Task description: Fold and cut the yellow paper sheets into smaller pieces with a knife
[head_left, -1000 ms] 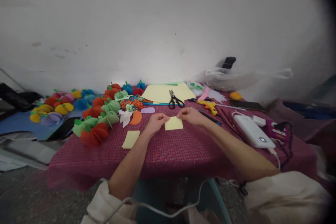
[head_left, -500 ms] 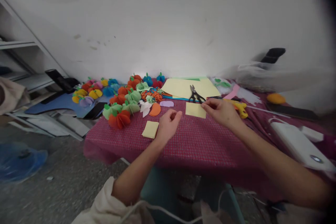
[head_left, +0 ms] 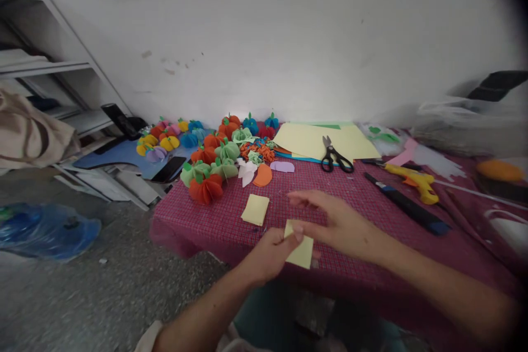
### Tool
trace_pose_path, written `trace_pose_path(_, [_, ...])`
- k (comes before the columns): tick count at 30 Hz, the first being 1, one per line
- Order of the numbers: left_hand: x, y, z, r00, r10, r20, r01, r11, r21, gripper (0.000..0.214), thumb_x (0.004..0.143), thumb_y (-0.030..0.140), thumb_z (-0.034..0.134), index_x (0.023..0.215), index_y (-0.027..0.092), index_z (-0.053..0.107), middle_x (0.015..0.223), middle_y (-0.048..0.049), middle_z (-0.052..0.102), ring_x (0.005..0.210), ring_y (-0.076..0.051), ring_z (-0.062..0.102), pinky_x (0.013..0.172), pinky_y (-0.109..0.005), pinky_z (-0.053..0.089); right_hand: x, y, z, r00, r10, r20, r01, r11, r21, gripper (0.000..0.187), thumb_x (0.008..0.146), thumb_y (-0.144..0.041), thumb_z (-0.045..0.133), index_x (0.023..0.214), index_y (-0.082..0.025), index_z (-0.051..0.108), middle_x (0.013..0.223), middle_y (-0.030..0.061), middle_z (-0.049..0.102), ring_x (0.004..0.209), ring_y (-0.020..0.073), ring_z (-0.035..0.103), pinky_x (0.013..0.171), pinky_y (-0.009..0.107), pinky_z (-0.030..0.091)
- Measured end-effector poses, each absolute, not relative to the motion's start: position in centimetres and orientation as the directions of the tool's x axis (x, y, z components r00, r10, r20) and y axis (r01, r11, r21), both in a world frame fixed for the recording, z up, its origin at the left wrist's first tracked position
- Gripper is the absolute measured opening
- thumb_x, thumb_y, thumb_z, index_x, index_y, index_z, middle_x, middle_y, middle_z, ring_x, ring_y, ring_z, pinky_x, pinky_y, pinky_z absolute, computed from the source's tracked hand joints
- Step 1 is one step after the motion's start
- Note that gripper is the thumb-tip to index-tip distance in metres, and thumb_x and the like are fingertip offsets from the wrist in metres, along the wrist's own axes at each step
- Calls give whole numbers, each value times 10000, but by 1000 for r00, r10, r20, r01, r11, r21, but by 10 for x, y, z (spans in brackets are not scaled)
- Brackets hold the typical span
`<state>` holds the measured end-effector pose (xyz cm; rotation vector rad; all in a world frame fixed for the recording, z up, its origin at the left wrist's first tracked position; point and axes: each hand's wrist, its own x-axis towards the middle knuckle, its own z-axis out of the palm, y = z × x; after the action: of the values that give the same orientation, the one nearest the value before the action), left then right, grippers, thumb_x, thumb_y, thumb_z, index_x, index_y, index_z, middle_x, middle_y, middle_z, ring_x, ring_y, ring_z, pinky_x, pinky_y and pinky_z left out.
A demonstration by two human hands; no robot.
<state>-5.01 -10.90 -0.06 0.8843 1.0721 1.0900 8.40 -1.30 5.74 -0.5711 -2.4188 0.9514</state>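
My left hand (head_left: pixel 272 256) pinches a pale yellow piece of paper (head_left: pixel 301 253) under its thumb, just above the table's front edge. Over the paper's upper corner reaches my right hand (head_left: pixel 334 223), its fingers spread and its thumb close to the left thumb; whether it touches the paper I cannot tell. To the left lies a small stack of similar yellow paper (head_left: pixel 255 209). Beyond my hands, black-handled scissors (head_left: pixel 333 157) rest partly on large yellow sheets (head_left: pixel 305 140).
Paper pumpkins (head_left: pixel 206 188) in several colours crowd the table's left side, near orange (head_left: pixel 263 175) and purple (head_left: pixel 282 166) paper cutouts. A yellow glue gun (head_left: pixel 416 180) and a dark long tool (head_left: pixel 406 203) lie at right on the red checked cloth (head_left: pixel 198 220).
The yellow rectangle that lay by the scissors is gone from there, and a yellow piece is now in my left hand. Both hands came together nearer the front edge. The view shifted right.
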Motion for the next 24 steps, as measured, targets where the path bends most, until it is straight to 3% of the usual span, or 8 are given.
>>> trace_pose_path(4, [-60,-120,1,111,951,-290,-180,306,935,422,764,526,499,760,159,706,714,-84,685,640,-189,623,639,-285,461,54,2,45,-919,378,-112,239,309,-921,181,753,-351,549,725,-217,667,639,17,630,566,146,552,509,257,415])
trace_pose_path(8, [-81,-134,5,76,938,-338,-82,343,936,437,793,525,450,809,161,690,697,-95,690,586,-182,625,568,-275,446,20,27,38,-923,352,-154,230,184,-956,163,713,-339,597,694,-197,676,632,6,629,554,128,527,526,247,395])
trace_pose_path(11, [-110,-147,6,-61,953,-297,202,303,931,440,830,498,392,768,176,686,606,-75,672,550,-183,612,557,-281,451,-6,46,30,-904,375,-206,254,82,-964,156,695,-326,614,668,-187,679,643,17,637,574,134,536,547,249,405])
trace_pose_path(13, [-132,-152,3,-368,926,-85,427,250,869,380,838,461,395,791,209,675,567,-41,648,534,-183,595,526,-279,443,-23,54,21,-896,396,-200,259,102,-961,146,691,-305,612,660,-179,678,648,23,639,584,134,537,546,242,402])
trace_pose_path(15, [-150,-154,-4,-519,826,221,639,203,741,264,834,367,445,971,242,634,804,-46,688,725,-201,627,658,-308,465,-36,58,12,-900,403,-166,259,187,-948,147,693,-294,602,688,-169,679,657,27,640,592,132,540,538,233,398])
trace_pose_path(18, [-162,-151,-17,-322,806,496,888,75,454,329,822,237,475,1144,232,540,1108,-66,619,1035,-220,549,880,-374,394,-48,58,3,-917,384,-111,269,387,-882,176,704,-293,581,744,-153,680,668,22,641,604,124,544,530,214,386])
trace_pose_path(21, [-158,-146,-27,-81,852,516,978,-33,208,405,824,169,464,1229,189,466,1226,-83,548,1163,-216,460,951,-400,326,-53,56,-2,-916,397,-66,292,542,-788,197,727,-281,551,776,-144,684,670,16,647,602,110,542,527,199,371])
trace_pose_path(24, [-147,-142,-31,30,858,513,993,-86,84,410,829,177,469,1239,166,454,1258,-91,520,1196,-221,428,977,-406,284,-54,53,-5,-907,422,-4,292,620,-729,199,746,-263,530,782,-148,688,691,16,659,617,105,550,540,193,369])
